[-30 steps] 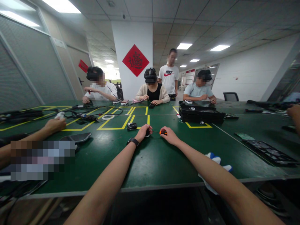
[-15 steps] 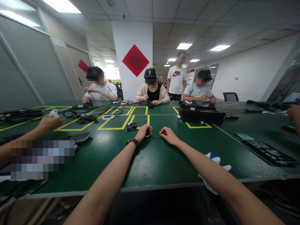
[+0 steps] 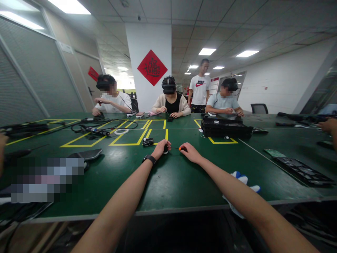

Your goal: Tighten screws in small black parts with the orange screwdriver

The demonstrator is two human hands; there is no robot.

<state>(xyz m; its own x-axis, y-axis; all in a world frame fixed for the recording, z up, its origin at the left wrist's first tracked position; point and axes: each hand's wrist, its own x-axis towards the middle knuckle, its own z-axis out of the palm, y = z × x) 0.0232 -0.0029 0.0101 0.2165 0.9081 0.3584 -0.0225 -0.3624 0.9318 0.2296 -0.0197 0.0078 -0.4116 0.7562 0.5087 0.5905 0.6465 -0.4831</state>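
Over the green table (image 3: 158, 196), my left hand (image 3: 160, 150) is closed around a small black object (image 3: 165, 150) with a pale lower edge; its kind cannot be made out. My right hand (image 3: 191, 153) grips a screwdriver (image 3: 180, 149) with an orange and black handle. Its thin dark shaft points left, and the tip reaches the black object at my left fingers. The exact contact is too small to see. Just beyond my left hand lies another small black part (image 3: 147, 141).
A black case (image 3: 226, 129) stands beyond my right hand. White-and-blue gloves (image 3: 246, 180) lie partly under my right forearm. Cables (image 3: 91, 130) and a white ring (image 3: 121, 131) lie to the left, a black panel (image 3: 302, 169) to the right. Co-workers' hands (image 3: 328, 124) work around the table.
On the left, a co-worker's hand with a white object has pulled back to the frame edge, uncovering a dark tool with a thin shaft. My own hands have hardly moved.
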